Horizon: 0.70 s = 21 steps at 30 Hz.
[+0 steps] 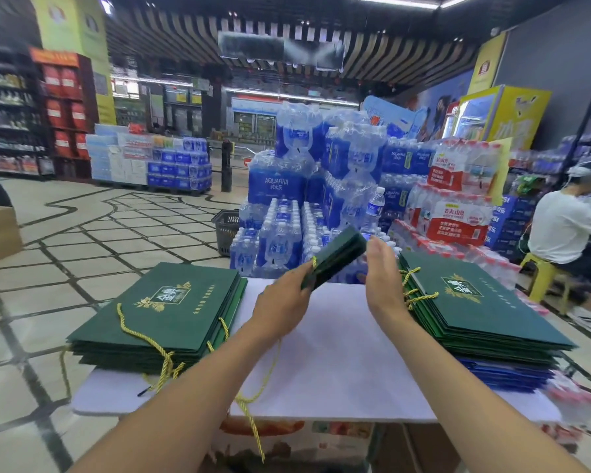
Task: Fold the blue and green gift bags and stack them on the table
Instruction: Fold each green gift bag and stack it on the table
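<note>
Gift bag [338,261], green and flattened, held edge-on in the air over the far edge of the table [328,353], tilted up toward the right; gripped at its lower end by the left hand [284,302], fingers wrapped round that end, probably to keep the creases closed. Right hand [381,281] released, fingers straight and together, palm turned toward the bag's upper end; just beside it or touching, cannot tell which; likely set there to press the sides flat and square the fold. Lifted clear of the bare middle of the table, seemingly kept as working room.

Left stack of green bags [157,312] along the left edge, gold cord handles [164,356] trailing toward the near edge; right stack of green bags [475,308] at the right edge, resting on blue gift bags [512,373] beneath. Judged mid-fold, not yet laid down; no telling so far which stack is meant to receive it.
</note>
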Each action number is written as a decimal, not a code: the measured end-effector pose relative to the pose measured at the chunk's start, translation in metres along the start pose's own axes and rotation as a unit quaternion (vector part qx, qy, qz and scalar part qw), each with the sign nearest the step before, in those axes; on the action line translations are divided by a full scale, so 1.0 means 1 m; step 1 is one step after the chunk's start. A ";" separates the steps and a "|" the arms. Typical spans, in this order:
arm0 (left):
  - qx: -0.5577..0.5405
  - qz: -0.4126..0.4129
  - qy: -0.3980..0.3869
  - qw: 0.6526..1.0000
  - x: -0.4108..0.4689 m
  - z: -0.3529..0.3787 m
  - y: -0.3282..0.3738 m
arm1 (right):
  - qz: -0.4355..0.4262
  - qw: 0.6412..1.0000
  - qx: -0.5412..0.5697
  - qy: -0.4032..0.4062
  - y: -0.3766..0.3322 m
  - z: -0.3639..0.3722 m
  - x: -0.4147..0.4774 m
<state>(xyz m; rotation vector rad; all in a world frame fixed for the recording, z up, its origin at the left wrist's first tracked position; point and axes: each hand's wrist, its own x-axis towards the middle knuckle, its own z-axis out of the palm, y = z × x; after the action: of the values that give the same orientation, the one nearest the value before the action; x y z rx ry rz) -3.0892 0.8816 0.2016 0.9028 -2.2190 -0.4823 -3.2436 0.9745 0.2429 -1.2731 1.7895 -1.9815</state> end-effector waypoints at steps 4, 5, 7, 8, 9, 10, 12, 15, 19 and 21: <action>-0.178 -0.045 0.061 0.981 0.009 -0.011 0.021 | -0.011 0.997 -0.008 -0.077 -0.002 0.011 -0.009; -0.251 -0.062 0.078 0.963 0.009 -0.010 0.025 | -0.022 0.994 -0.033 -0.101 -0.002 0.012 -0.013; -0.381 -0.116 0.098 0.912 0.007 -0.006 0.033 | -0.040 0.983 -0.103 -0.150 0.003 0.013 -0.021; -0.424 -0.153 0.103 0.887 0.007 -0.001 0.034 | -0.045 0.973 -0.143 -0.176 0.007 0.012 -0.025; -0.450 -0.193 0.104 0.866 0.006 0.005 0.033 | -0.053 0.961 -0.180 -0.204 0.011 0.010 -0.029; -0.466 -0.227 0.101 0.849 0.005 0.012 0.031 | -0.060 0.948 -0.213 -0.228 0.016 0.008 -0.032; -0.482 -0.266 0.084 0.831 -0.001 0.027 0.023 | -0.054 0.929 -0.250 -0.268 0.024 0.003 -0.038; -0.463 -0.287 0.016 0.839 -0.010 0.039 0.013 | -0.045 0.913 -0.281 -0.291 0.034 -0.004 -0.040; -0.056 -0.201 -0.111 0.972 -0.025 0.031 -0.009 | -0.020 0.886 -0.338 -0.315 0.053 -0.012 -0.036; 0.115 -0.151 -0.106 0.976 -0.032 0.023 -0.020 | -0.005 0.867 -0.369 -0.336 0.067 -0.017 -0.036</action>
<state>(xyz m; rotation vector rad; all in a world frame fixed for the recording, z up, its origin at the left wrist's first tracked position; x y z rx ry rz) -3.0795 0.8930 0.1595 1.3812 -2.3736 -0.4870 -3.2591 0.9931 0.1689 -1.8471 2.1489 -0.6200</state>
